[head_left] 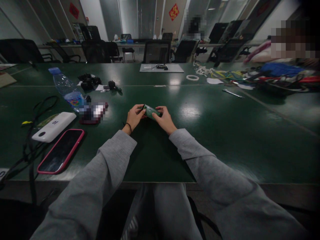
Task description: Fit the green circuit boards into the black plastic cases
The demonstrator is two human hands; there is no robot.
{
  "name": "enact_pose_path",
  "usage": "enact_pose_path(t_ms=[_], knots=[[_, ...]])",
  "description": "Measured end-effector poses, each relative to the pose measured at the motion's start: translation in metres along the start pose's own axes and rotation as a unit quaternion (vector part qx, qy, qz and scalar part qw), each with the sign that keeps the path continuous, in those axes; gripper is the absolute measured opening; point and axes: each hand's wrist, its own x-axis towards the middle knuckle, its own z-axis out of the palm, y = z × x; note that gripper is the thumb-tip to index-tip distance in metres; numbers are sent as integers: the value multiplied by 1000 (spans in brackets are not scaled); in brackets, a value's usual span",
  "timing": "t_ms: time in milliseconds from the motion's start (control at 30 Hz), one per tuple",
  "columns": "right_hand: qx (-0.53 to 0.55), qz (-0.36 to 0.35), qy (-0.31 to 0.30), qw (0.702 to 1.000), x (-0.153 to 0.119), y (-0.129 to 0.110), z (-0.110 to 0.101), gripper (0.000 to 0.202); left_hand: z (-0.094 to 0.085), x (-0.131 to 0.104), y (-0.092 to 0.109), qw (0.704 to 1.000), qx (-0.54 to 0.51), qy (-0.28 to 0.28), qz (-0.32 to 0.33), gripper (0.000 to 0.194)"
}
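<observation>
A small flat rectangular object (151,112) with a green, patterned face is held between both hands above the green table. My left hand (135,116) grips its left end, with the thumb on the face and a dark band round the wrist. At its right end, my right hand (163,118) holds it the same way, thumb on top. The object is tilted, its left end higher. The fingers behind it are mostly hidden.
On the green table (212,133), a plastic bottle (66,88), a white power bank (54,126), a pink-edged phone (61,151) and black cords lie left. Black parts (90,81) are beyond. Cables (225,75), a white ring (192,77) and another person (262,51) are at right.
</observation>
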Motion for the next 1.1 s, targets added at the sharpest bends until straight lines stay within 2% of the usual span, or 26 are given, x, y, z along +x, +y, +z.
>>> enact_pose_path(t_ms=[400,867,1100], knots=[[5,-11,-15,1000,-2,-6,-2,43,0,-2,4,1000,6,5,4,28],[16,-13,-29,999,0,2,-1,50,-3,2,-2,1000,17,2,24,29],[16,-23,-36,999,-2,-1,-3,47,-4,1,0,999,11,3,33,29]])
